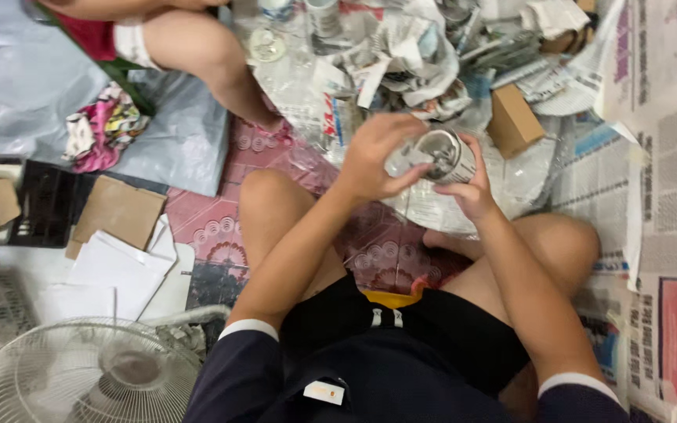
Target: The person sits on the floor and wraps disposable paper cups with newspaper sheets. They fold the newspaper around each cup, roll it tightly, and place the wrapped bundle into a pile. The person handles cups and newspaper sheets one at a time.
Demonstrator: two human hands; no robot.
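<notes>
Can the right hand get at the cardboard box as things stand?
Probably not at once: the right hand holds the can together with the left hand. The box lies close beyond, unblocked.

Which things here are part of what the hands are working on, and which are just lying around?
In hand:
- left hand
- right hand
- shiny silver metal can, held between both hands

Lying about:
- small brown cardboard box
- crumpled newspaper pile
- white wire-guard fan
- flat brown cardboard sheet
- colourful crumpled cloth
</notes>
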